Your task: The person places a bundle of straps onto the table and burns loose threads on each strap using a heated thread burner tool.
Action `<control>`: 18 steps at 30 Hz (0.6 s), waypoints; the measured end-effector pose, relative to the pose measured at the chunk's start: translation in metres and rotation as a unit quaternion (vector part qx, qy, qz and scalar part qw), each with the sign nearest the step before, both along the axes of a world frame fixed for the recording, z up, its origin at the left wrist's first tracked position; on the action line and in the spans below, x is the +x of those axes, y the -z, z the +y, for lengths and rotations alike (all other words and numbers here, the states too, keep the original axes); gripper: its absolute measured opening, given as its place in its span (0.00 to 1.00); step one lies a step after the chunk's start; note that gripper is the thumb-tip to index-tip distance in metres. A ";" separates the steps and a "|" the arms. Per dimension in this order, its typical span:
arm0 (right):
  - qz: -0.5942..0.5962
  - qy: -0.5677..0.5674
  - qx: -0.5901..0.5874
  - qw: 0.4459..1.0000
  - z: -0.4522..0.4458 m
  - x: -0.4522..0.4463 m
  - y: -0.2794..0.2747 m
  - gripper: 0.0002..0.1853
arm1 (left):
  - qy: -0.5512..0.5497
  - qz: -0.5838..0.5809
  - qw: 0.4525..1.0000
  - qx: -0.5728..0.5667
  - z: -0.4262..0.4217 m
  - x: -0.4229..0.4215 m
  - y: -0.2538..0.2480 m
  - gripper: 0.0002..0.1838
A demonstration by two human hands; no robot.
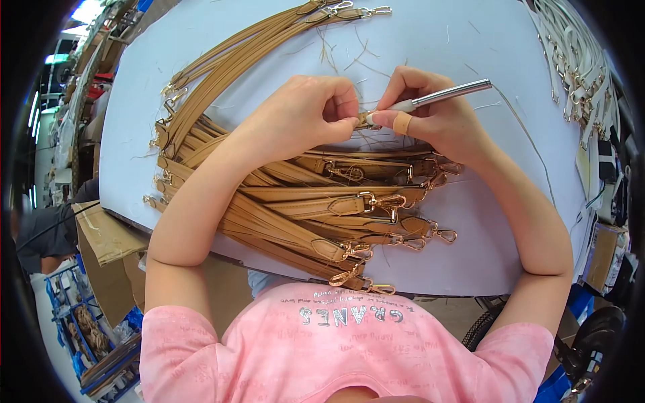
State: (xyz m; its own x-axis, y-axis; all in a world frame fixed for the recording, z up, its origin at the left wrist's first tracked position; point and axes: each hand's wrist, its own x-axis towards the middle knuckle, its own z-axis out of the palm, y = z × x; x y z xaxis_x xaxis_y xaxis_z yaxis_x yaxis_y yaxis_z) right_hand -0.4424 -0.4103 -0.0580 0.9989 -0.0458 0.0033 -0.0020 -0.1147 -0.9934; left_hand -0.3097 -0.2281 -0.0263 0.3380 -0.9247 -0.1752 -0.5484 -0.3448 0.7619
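Note:
My left hand point(312, 111) is closed in a pinch on the end of a tan strap point(363, 121), mostly hidden by my fingers. In my right hand point(437, 121) is a silver pen-shaped tool point(451, 92) with a thin cord at its back end. Its tip points at the strap end between my hands; whether it touches cannot be made out. A bandage point(402, 123) wraps one right finger. Below my hands lies a pile of tan straps point(289, 195) with gold-coloured snap hooks point(381, 201).
More tan straps point(235, 57) curve across the back left of the white table point(416, 40). Loose threads point(359, 57) are scattered there. White straps with metal hooks point(571, 67) hang at the far right. The tool's cord point(537, 151) runs along the right side. A cardboard box point(111, 235) stands left.

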 end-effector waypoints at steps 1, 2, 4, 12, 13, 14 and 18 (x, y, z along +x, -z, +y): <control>0.000 0.000 -0.001 1.000 0.000 0.000 0.000 0.08 | -0.001 0.001 1.000 0.000 0.000 0.000 0.000 0.07; -0.004 0.001 -0.004 1.000 0.000 0.000 0.000 0.08 | -0.001 0.001 1.000 0.000 0.000 0.000 0.000 0.07; -0.011 0.003 -0.010 1.000 0.000 0.000 0.001 0.08 | -0.001 0.003 1.000 0.001 0.000 0.000 0.000 0.07; -0.019 -0.003 0.031 0.999 -0.001 -0.001 0.000 0.06 | 0.010 0.010 1.000 -0.003 0.004 0.002 0.001 0.07; -0.022 -0.002 0.030 0.999 -0.001 -0.001 -0.002 0.06 | 0.014 0.018 1.000 -0.010 0.005 0.004 0.002 0.06; -0.043 0.029 0.062 0.997 0.001 -0.002 -0.005 0.05 | 0.020 0.024 0.999 -0.019 0.005 0.005 0.003 0.06; -0.133 0.102 0.064 0.984 -0.002 -0.008 -0.011 0.07 | 0.032 -0.236 0.961 -0.143 0.009 -0.005 0.001 0.05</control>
State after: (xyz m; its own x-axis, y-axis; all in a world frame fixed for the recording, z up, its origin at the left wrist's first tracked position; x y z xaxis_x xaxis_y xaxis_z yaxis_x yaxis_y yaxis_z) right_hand -0.4503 -0.4127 -0.0469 0.9335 -0.2626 0.2441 0.2497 -0.0121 -0.9682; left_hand -0.3143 -0.2194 -0.0273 0.2594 -0.9336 0.2473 -0.8686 -0.1136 0.4823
